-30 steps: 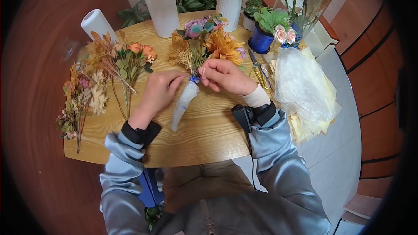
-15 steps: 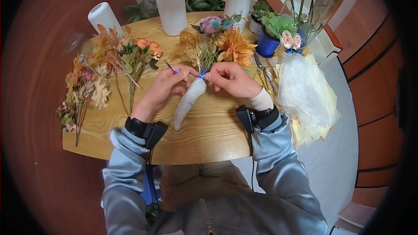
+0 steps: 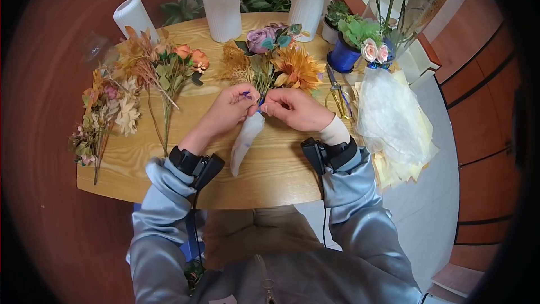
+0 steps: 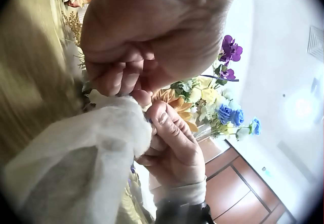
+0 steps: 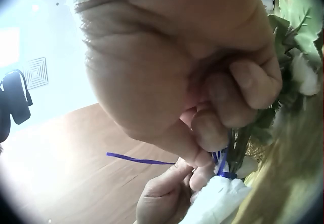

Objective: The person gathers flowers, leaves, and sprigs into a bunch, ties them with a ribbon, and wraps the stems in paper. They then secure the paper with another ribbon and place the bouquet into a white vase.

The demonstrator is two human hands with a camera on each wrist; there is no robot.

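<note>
A bouquet with an orange flower (image 3: 298, 67) and a purple rose (image 3: 261, 40) lies on the table, its stem ends inside a white wrap (image 3: 246, 138). Blue ribbon (image 5: 226, 174) circles the stems at the top of the wrap. The left hand (image 3: 232, 108) pinches the ribbon on the left side of the stems; a loose ribbon end (image 5: 139, 159) sticks out past its fingers. Close against it, the right hand (image 3: 295, 108) pinches ribbon at the binding, fingers curled. Fingertips of both hands nearly meet, partly hiding the binding in the head view.
Flower sprays (image 3: 169, 79) lie at the left, beside an empty-looking white vase (image 3: 135, 19). Gold scissors (image 3: 339, 98) and a blue ribbon spool (image 3: 343, 56) are right of the bouquet. A wrapped bunch with white sheets (image 3: 394, 118) is at the right edge. Filled vases (image 3: 222, 14) stand behind.
The hands first drew slightly apart with the ribbon, then came close together again at the binding. The left hand's ribbon end, raised half a second ago, now shows only briefly above its fingers.
</note>
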